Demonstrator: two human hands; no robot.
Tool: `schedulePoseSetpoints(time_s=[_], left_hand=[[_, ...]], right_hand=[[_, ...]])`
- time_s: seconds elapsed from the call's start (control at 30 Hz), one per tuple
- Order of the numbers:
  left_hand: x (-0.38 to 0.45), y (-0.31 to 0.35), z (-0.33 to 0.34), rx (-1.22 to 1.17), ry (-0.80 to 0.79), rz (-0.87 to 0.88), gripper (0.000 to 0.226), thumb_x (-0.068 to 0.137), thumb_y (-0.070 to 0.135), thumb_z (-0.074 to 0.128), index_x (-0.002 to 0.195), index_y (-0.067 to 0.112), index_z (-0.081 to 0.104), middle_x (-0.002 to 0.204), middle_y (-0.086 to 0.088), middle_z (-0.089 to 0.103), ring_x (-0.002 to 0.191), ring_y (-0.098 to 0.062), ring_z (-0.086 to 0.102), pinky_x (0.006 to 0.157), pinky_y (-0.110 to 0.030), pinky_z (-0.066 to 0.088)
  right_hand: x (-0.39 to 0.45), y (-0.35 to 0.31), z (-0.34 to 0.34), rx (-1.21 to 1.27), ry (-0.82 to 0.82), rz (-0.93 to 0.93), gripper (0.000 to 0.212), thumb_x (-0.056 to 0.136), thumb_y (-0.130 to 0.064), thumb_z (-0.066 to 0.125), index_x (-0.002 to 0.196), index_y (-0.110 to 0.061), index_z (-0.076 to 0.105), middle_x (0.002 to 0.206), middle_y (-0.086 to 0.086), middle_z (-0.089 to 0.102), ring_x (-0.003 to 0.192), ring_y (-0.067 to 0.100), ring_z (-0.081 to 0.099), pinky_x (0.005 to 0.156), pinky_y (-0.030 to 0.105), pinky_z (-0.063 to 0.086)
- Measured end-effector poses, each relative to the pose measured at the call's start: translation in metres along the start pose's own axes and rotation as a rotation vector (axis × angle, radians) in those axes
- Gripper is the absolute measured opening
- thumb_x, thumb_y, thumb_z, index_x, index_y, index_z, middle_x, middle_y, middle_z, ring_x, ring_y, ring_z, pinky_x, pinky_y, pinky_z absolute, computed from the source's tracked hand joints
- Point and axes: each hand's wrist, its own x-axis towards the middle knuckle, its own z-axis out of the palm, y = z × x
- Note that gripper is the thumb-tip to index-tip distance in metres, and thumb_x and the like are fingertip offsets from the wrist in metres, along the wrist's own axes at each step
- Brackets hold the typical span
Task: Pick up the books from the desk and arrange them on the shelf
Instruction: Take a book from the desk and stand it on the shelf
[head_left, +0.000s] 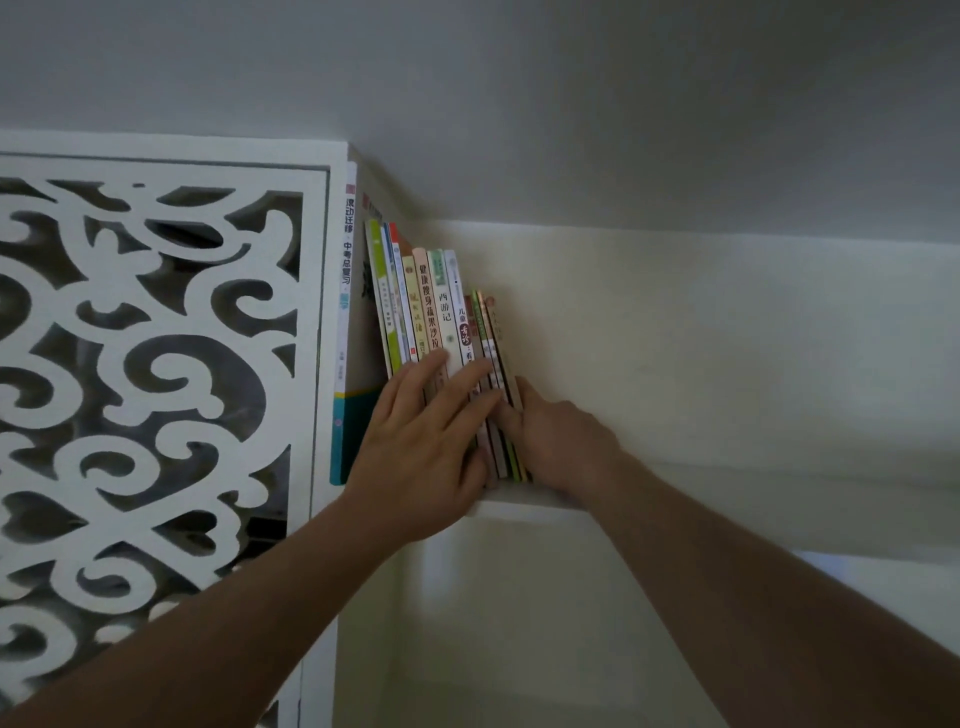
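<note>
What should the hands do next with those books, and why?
Probably push the right hand leftward to stand the books up straight. They lean left on the shelf, toward the tall book by the panel. The left hand lies flat on the spines, so it can steady them meanwhile.
</note>
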Motion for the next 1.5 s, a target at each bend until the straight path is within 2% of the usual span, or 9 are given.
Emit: schedulePoseSetpoints(time_s=[0.2,0.5,0.67,0.8,0.87,1.0,1.1,1.37,1.5], left_hand=[[-0.004,-0.004,0.006,-0.009,0.024,0.013,0.063,0.094,0.039,0.057,0.154,0.02,0.051,0.168,-0.001,0.035,0.159,-0.034,0.019,0.129,-0.054,0.012],[-0.004,-0.003,0.004,-0.033,0.007,0.02,0.055,0.092,0.039,0.057,0.144,0.022,0.062,0.164,-0.001,0.042,0.156,-0.036,0.026,0.127,-0.057,0.016],[0.025,-0.011,-0.019,0.002,0.026,0.098,0.036,0.093,0.045,0.055,0.118,0.031,0.076,0.137,0.004,0.064,0.133,-0.028,0.046,0.111,-0.049,0.03],[0.089,-0.028,-0.05,0.086,0.075,-0.04,0.041,0.088,0.042,0.059,0.125,0.031,0.072,0.138,0.002,0.062,0.134,-0.033,0.043,0.111,-0.054,0.031],[0.118,-0.036,-0.061,0.158,-0.035,-0.086,0.047,0.089,0.049,0.056,0.131,0.032,0.07,0.145,0.001,0.057,0.139,-0.034,0.039,0.114,-0.056,0.029],[0.156,-0.045,-0.068,0.313,-0.51,-0.104,0.062,0.086,0.075,0.048,0.134,0.039,0.065,0.148,0.001,0.051,0.142,-0.036,0.03,0.118,-0.061,0.02],[0.165,-0.047,-0.07,0.324,-0.584,-0.087,0.065,0.085,0.075,0.044,0.133,0.037,0.066,0.146,-0.002,0.051,0.14,-0.036,0.033,0.115,-0.061,0.025],[0.154,-0.047,-0.065,0.318,-0.412,0.033,0.058,0.082,0.076,0.051,0.125,0.043,0.072,0.16,0.0,0.037,0.147,-0.035,0.023,0.121,-0.06,0.018],[0.141,-0.042,-0.059,0.365,-0.235,0.091,0.065,0.082,0.077,0.046,0.119,0.028,0.068,0.121,-0.005,0.063,0.122,-0.033,0.045,0.102,-0.051,0.037]], right_hand=[[-0.007,0.005,0.006,0.15,0.086,-0.139,0.05,0.105,-0.064,0.034,0.15,-0.044,0.029,0.112,0.006,0.073,0.095,0.031,0.07,0.085,0.047,0.057],[-0.009,0.004,0.011,0.064,0.048,-0.009,0.05,0.105,-0.066,0.026,0.134,-0.031,0.046,0.111,0.015,0.071,0.095,0.039,0.065,0.08,0.045,0.051],[-0.01,0.008,0.008,0.112,-0.007,0.007,0.062,0.101,-0.073,0.025,0.14,-0.03,0.046,0.115,0.015,0.071,0.097,0.037,0.066,0.084,0.045,0.054],[-0.009,0.005,0.014,0.128,-0.029,0.017,0.053,0.104,-0.069,0.024,0.126,-0.027,0.049,0.11,0.011,0.07,0.085,0.03,0.06,0.083,0.045,0.055],[-0.008,0.005,0.013,0.153,-0.004,0.029,0.053,0.104,-0.067,0.026,0.12,-0.025,0.054,0.109,0.011,0.07,0.083,0.029,0.059,0.083,0.044,0.056],[-0.006,-0.001,0.01,0.384,-0.013,0.037,0.047,0.107,-0.058,0.035,0.129,-0.023,0.058,0.126,0.01,0.07,0.103,0.029,0.064,0.093,0.041,0.054],[-0.006,-0.002,0.01,0.491,-0.031,0.009,0.047,0.108,-0.054,0.038,0.143,-0.026,0.052,0.136,0.007,0.067,0.113,0.027,0.065,0.096,0.036,0.052],[-0.005,-0.002,0.018,0.488,-0.049,-0.036,0.051,0.108,-0.058,0.033,0.152,-0.032,0.039,0.137,0.009,0.067,0.117,0.032,0.065,0.102,0.044,0.052],[-0.005,0.002,0.017,0.596,-0.072,-0.067,0.052,0.108,-0.06,0.034,0.156,-0.038,0.036,0.145,0.001,0.063,0.124,0.023,0.062,0.108,0.039,0.049]])
